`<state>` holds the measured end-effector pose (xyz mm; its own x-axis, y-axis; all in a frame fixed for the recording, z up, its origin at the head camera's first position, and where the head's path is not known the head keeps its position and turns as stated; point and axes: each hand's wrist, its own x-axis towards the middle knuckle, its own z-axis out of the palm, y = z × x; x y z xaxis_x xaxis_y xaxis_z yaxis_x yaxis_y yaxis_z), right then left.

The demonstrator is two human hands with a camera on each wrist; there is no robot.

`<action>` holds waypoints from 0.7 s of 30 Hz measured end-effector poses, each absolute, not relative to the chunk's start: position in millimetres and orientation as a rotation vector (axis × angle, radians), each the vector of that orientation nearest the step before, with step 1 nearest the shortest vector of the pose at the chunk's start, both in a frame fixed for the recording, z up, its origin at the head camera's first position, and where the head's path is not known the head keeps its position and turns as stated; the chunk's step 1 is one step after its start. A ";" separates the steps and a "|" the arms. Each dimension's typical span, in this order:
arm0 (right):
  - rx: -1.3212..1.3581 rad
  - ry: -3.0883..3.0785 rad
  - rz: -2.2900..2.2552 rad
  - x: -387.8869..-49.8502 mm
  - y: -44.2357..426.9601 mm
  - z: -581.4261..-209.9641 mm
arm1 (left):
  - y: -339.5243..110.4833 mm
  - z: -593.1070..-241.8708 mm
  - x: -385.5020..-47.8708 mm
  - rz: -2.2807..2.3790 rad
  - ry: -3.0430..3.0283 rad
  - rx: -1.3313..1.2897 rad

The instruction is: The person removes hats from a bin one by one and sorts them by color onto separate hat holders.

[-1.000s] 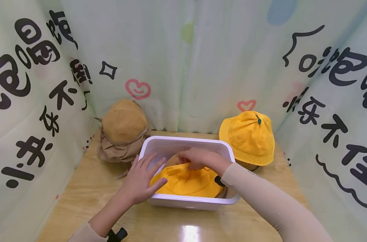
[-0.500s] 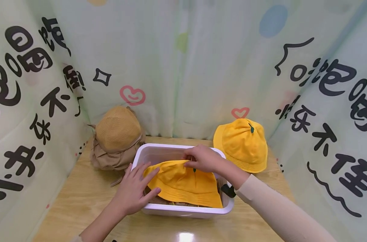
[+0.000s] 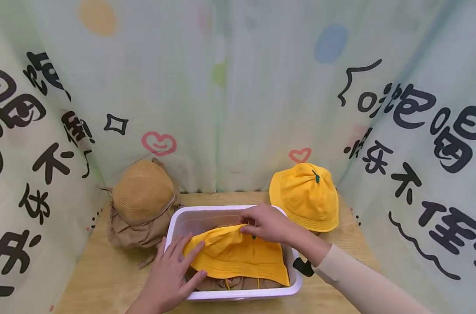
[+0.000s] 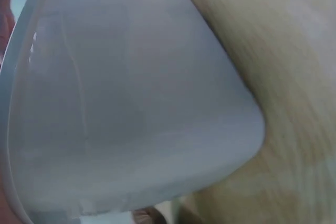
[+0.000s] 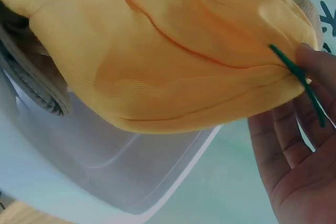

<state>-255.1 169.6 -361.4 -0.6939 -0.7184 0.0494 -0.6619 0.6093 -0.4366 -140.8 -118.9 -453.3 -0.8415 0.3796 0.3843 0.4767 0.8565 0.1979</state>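
Note:
In the head view a yellow hat [image 3: 238, 257] with a green leaf tab lies in a white bin [image 3: 238, 295], over brown cloth [image 3: 238, 284]. My right hand [image 3: 271, 224] pinches the top of its crown between thumb and fingers; the right wrist view shows the thumb [image 5: 315, 66] on the yellow fabric [image 5: 173, 66] beside the green tab. Spread over the bin's left rim, my left hand [image 3: 171, 272] has its fingertips at the hat's left side. The left wrist view mostly holds the bin's outer wall [image 4: 131, 93].
Behind the bin at the left sits a tan and brown hat [image 3: 143, 196]; behind it at the right, another yellow hat [image 3: 308, 200]. Both are on the wooden table [image 3: 94, 270], in front of a printed curtain [image 3: 198, 109].
The yellow hat in the bin has come up and turned, showing its brim in front and its green tab. My right hand has shifted to its crown. The head view has tilted up.

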 end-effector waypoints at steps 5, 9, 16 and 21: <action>-1.185 2.787 -0.736 -253.0 171.4 -340.8 | -114.5 -442.4 -139.5 -0.442 -2.678 -0.613; -1.225 2.844 -0.745 -251.2 177.7 -322.7 | -113.0 -443.0 -135.6 -0.459 -2.697 -0.615; -1.099 2.934 -0.868 -248.6 197.4 -305.3 | -115.4 -453.7 -132.8 -0.463 -2.662 -0.623; -0.993 2.995 -1.041 -243.0 210.5 -299.5 | -119.7 -460.4 -133.3 -0.435 -2.641 -0.660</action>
<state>-243.0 210.5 -299.5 -0.8063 -0.4783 0.3479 -0.5910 0.6280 -0.5063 -133.3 -119.7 -460.4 -0.8163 0.3826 0.4328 0.5013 0.8415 0.2016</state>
